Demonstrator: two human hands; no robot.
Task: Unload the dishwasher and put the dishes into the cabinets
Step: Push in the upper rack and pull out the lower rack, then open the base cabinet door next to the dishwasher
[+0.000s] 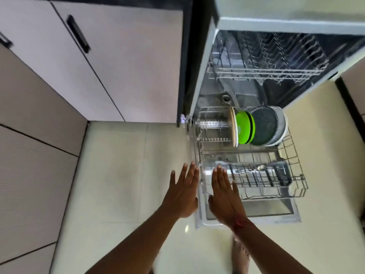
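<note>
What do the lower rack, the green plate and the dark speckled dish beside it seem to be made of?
Lower rack: probably coated metal wire, grey and dull; it is a thin open grid. Green plate: likely plastic, bright uniform colour with a smooth sheen. Dark dish: possibly glazed ceramic, speckled face with a pale rim; the picture leaves this open.

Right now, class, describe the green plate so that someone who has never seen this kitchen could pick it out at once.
Find the open dishwasher on the right, then its pulled-out lower rack. At the rack's far end, plates stand on edge in a row. The green plate is second from the left, between a cream plate and a dark speckled plate, and is the only bright one.
</note>
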